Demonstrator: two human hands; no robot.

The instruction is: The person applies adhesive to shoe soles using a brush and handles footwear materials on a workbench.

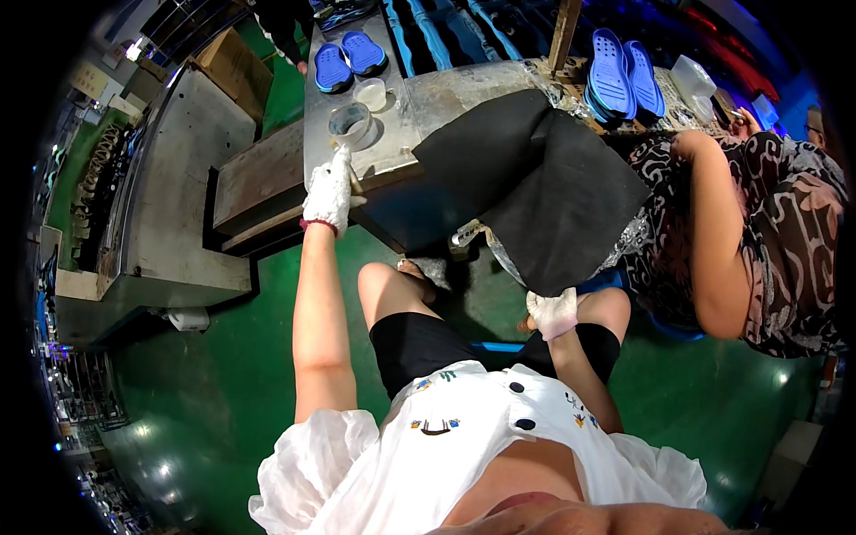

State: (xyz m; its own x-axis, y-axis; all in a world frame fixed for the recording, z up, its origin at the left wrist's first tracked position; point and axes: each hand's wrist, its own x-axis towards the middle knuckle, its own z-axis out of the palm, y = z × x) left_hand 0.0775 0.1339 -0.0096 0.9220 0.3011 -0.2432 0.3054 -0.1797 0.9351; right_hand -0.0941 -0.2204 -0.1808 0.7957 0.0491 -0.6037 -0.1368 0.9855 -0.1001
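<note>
My left hand (330, 189), in a white knit glove with a red cuff, reaches to the near edge of a metal worktop. Its fingers stretch toward a clear round cup (352, 127), with the thumb apart; whether a fingertip touches the cup I cannot tell. Over my right knee is my right hand (553, 315), gloved in white with bare fingertips showing and fingers curled. It lies against the lower end of a black cloth-like sheet (571, 201), which hangs from the worktop's edge. What its fingers hold is hidden.
On the metal worktop (446, 98) stand a smaller cup (370, 94) and blue shoe soles (348, 62). More blue soles (624, 80) lie at the right, near a seated person (740, 232). A metal bench (178, 169) and a cardboard box (234, 76) stand left.
</note>
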